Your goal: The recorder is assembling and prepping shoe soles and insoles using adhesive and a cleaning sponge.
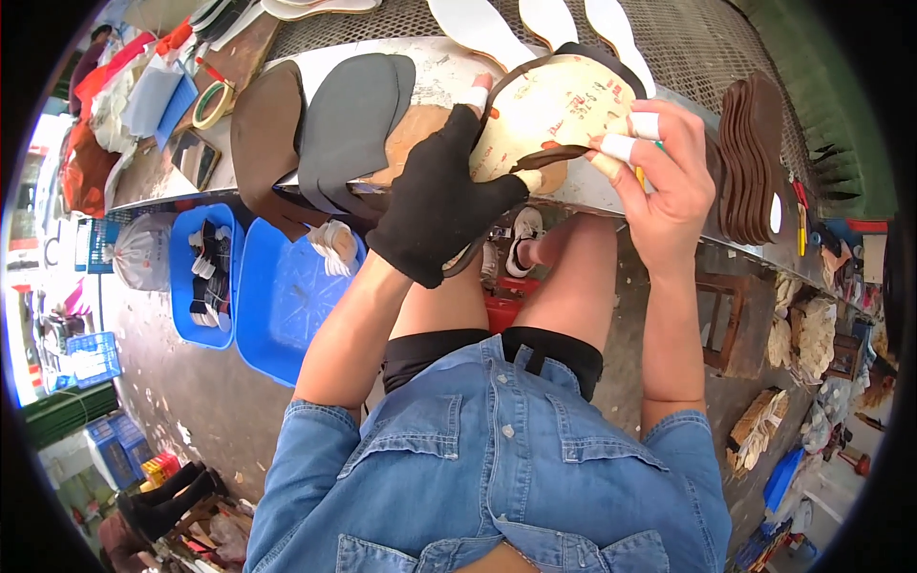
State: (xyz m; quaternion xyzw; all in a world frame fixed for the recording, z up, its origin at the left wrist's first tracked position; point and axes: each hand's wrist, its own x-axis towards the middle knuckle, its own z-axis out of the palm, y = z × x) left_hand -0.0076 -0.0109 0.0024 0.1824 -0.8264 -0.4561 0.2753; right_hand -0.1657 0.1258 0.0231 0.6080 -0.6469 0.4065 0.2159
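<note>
Gripping the left edge of the insole (564, 100), my gloved left hand (444, 196) spreads thumb and one taped finger; its other fingers are hidden underneath. My right hand (664, 158) pinches the dark strip (554, 156) at the near right edge, mostly covering something green. The insole, cream with red marks, is over the bench (449, 72).

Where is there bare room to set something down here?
On the mesh, between the rightmost white cutout and the brown stack; also in the larger blue tub, left of the white bundle. Crowded: the bench's left, with brown pieces, grey pieces, and around the left hand and right hand.
</note>
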